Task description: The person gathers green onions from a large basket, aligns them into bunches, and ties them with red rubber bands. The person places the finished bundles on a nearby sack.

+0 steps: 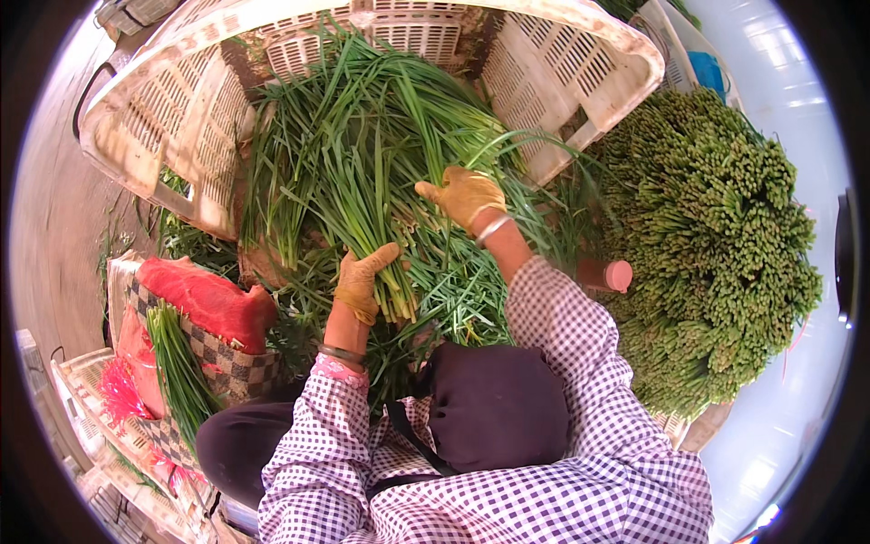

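Observation:
My left hand (357, 282), in a yellowish glove, grips a bunch of long green leaves (363, 221) that look like garlic chives. Their pale cut ends stick out below the fist and the blades reach up and away. My right hand (470, 196), gloved alike, is at the right side of a large loose heap of the same leaves (380, 109). One digit points left; whether its curled fingers hold any blades is hidden. The heap lies in a tipped whitish plastic crate (187, 129) with slotted walls. Loose cut blades (462, 292) are strewn beneath both hands.
At the right, a big stack of bundled green stems (714, 265) shows its cut ends. Beside it lies a bottle with a pink cap (617, 276). To the left are a red cloth (211, 302), a checkered pad (234, 367), a small leaf bunch (177, 360) and red ties (126, 389).

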Tool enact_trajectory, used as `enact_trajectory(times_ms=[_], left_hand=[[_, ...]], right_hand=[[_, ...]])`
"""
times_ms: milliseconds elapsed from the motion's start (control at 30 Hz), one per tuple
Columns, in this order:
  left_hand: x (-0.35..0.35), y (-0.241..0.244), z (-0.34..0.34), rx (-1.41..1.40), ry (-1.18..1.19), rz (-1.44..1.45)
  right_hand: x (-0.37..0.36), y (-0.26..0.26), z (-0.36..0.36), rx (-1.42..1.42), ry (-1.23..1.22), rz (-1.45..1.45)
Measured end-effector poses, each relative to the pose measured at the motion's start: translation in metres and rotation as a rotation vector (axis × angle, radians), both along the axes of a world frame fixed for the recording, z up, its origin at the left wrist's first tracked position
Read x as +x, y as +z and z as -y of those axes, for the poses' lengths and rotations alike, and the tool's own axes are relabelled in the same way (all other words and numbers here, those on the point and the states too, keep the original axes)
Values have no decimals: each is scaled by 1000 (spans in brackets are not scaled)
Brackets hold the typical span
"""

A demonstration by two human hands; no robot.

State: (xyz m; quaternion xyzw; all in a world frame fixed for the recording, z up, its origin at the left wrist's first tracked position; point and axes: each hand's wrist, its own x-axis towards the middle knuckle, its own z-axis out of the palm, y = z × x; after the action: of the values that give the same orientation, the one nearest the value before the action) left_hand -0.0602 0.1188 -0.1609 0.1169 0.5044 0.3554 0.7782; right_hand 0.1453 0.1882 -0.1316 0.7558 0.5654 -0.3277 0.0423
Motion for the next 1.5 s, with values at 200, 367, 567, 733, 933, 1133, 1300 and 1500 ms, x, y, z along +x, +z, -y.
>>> enact_trajectory(times_ms=[200,367,567,733,933,1133,1300,1500], left_hand=[[-6,3,2,5,-25,25],[-13,2,5,-19,-18,19],[-3,-5,17,34,-65,199],[-15,-27,31,36,-20,300],[-23,-30,34,-120,-23,147],[-24,9,20,-37,5,145],[-15,37,24,46,-15,92],[-33,59,36,102,3,224]], right_hand=[[11,-48,13,35,-164,156],[43,5,55,280,-400,-333],[-1,9,105,578,298,-307],[-58,6,115,443,468,-431],[-72,28,106,119,778,-288],[-31,60,91,-216,374,-790],[-15,66,108,-31,193,-1075],[0,152,94,-47,289,-1016]])
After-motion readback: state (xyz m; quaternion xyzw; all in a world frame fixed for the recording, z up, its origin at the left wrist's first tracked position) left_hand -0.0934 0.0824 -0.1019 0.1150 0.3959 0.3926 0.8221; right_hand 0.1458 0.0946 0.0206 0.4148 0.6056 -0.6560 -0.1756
